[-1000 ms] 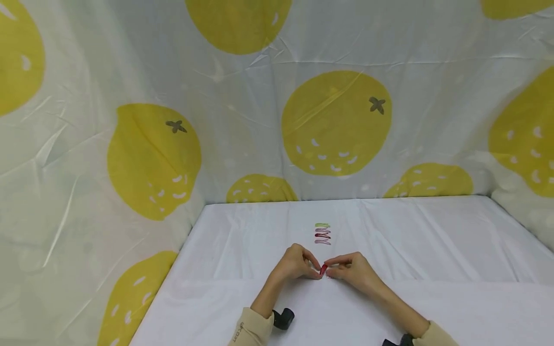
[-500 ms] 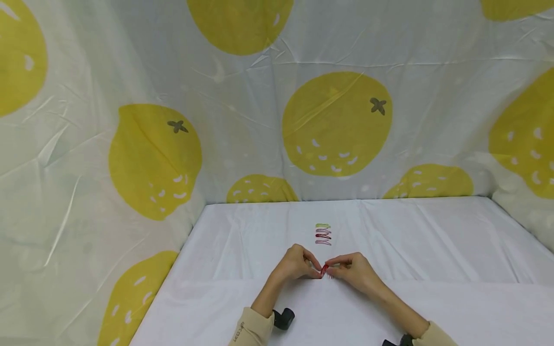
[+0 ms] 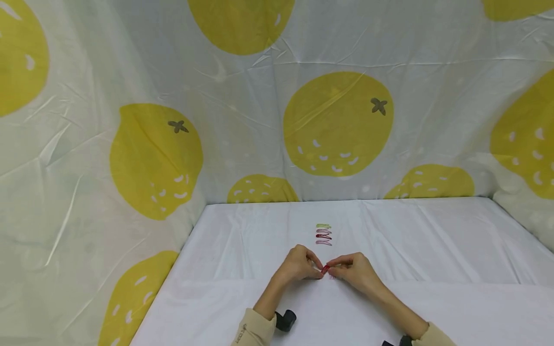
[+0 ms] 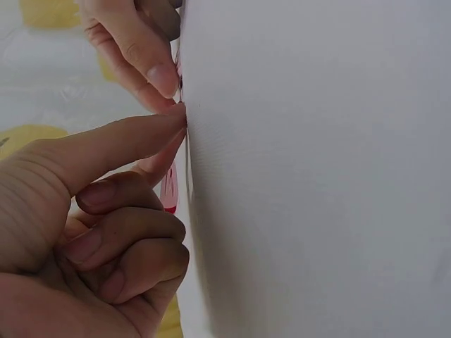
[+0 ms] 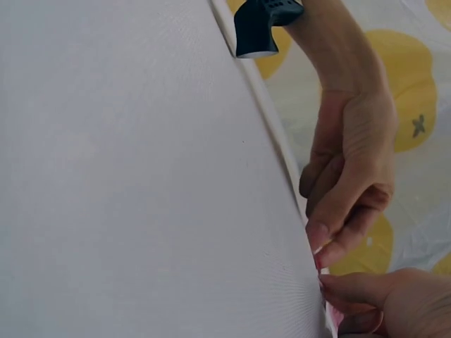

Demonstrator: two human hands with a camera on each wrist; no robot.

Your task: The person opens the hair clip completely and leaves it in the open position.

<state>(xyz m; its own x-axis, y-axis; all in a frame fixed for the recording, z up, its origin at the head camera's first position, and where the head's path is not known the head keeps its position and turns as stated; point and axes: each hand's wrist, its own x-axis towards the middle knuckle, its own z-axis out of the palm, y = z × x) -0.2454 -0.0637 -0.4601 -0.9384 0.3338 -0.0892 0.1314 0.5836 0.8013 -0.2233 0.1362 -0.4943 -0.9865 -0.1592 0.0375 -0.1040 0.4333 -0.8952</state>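
In the head view a small red hair clip is held at a slant between both hands, low over the white table. My left hand pinches its left end with thumb and forefinger; the other fingers curl inward in the left wrist view. From the other side, the thumb and fingertips of my right hand pinch the right end. Just under the right fingertips show thin pink strips, too small to identify. Fingers hide most of the clip in both wrist views. A pink-and-red piece shows behind the left fingers.
Beyond the hands, several hair clips lie in a column on the white cloth: a green clip, a red clip and a pink clip among them. A lemon-print curtain encloses the table at back and sides.
The red clip has tilted further to the right between the fingers. Both hands have shifted very slightly right, and a little more of the pink strips shows. The clips in the column stay put.
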